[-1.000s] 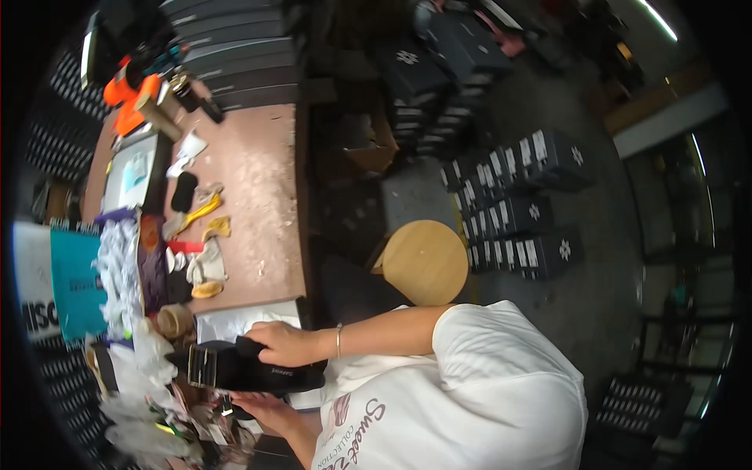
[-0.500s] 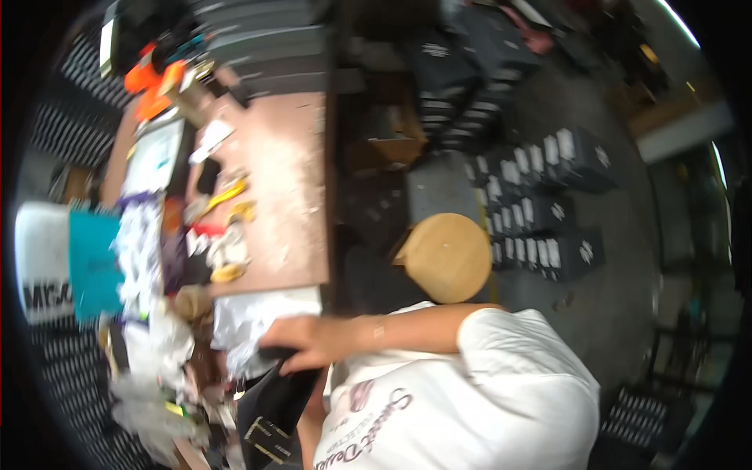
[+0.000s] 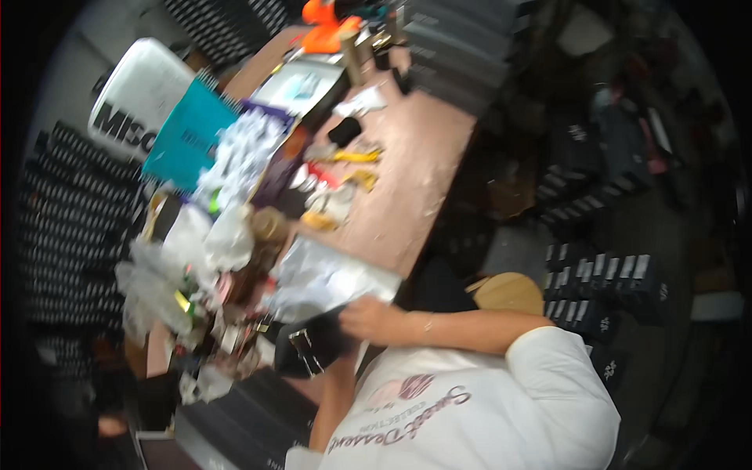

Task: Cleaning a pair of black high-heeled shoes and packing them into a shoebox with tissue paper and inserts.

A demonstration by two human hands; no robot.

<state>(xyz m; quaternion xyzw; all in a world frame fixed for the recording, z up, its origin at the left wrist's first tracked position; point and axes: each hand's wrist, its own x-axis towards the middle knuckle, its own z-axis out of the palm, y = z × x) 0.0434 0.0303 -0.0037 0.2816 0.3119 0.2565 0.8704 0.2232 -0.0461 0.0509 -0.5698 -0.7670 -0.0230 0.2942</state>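
My right hand (image 3: 376, 320) is closed around the right end of a black piece (image 3: 313, 345) with gold, buckle-like rectangular trim; it looks like footwear, but blur hides the kind. My left forearm (image 3: 338, 385) comes up from below, and its hand is hidden behind the black piece. The piece is held just off the table's near edge. Close by lies crumpled white-grey wrapping (image 3: 325, 274), directly beyond my right hand.
The pinkish worktable (image 3: 423, 180) holds yellow-handled tools (image 3: 358, 157), an orange dispenser (image 3: 327, 30) and a teal box lid (image 3: 190, 137). Plastic bags (image 3: 160, 294) crowd its left. Dark boxes stand at far right, near a round wooden stool (image 3: 509, 292), and at lower left (image 3: 243, 419).
The view has swung, shifting the table and shelves to the right and tilting them. The black piece, earlier hanging down, is now more level, still in my right hand.
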